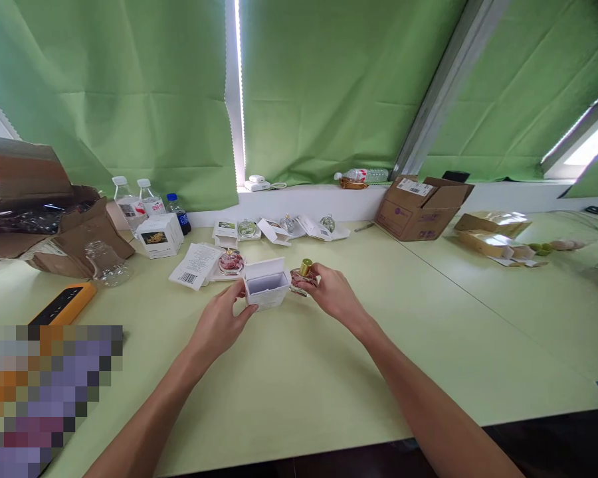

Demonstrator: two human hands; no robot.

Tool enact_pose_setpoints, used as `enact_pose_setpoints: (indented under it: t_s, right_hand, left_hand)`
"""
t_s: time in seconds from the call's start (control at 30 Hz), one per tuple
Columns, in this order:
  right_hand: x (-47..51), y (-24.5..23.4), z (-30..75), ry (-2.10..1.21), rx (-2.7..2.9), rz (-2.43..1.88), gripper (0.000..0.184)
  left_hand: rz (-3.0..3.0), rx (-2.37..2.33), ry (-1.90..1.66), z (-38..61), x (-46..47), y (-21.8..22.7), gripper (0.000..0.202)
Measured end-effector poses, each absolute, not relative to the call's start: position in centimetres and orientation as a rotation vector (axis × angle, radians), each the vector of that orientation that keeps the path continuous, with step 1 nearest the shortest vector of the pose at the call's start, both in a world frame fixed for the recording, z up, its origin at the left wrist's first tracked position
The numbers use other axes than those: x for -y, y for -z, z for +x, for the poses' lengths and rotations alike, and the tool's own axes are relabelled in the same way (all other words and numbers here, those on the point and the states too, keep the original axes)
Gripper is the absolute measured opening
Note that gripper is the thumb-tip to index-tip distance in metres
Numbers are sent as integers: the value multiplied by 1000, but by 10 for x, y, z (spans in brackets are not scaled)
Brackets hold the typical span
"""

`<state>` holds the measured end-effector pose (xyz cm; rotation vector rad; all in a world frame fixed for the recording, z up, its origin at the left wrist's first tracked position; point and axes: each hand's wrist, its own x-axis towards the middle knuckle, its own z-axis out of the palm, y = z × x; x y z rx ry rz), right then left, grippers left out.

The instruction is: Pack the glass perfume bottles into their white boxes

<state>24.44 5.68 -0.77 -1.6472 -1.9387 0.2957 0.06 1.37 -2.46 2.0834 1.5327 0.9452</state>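
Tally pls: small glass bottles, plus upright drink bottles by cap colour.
Small glass bottles: 5 (one in the right hand, one left of the open white box, three in the back row)
White-capped drink bottles: 2
Blue-capped drink bottle: 1
Total: 8

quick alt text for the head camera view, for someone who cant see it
A person's left hand holds an open white box while the right hand holds a gold-capped glass bottle beside it, over a pale green table. Farther back are more bottles and white boxes, before green curtains.
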Motion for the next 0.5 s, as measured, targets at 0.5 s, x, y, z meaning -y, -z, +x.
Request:
enact_pose_setpoints:
  t_s: [0.5]
  right_hand:
    - [-35, -12, 239, -200, 1615, -1311, 26]
  left_hand:
    - [1733, -1248, -1059, 2, -17, 25, 48]
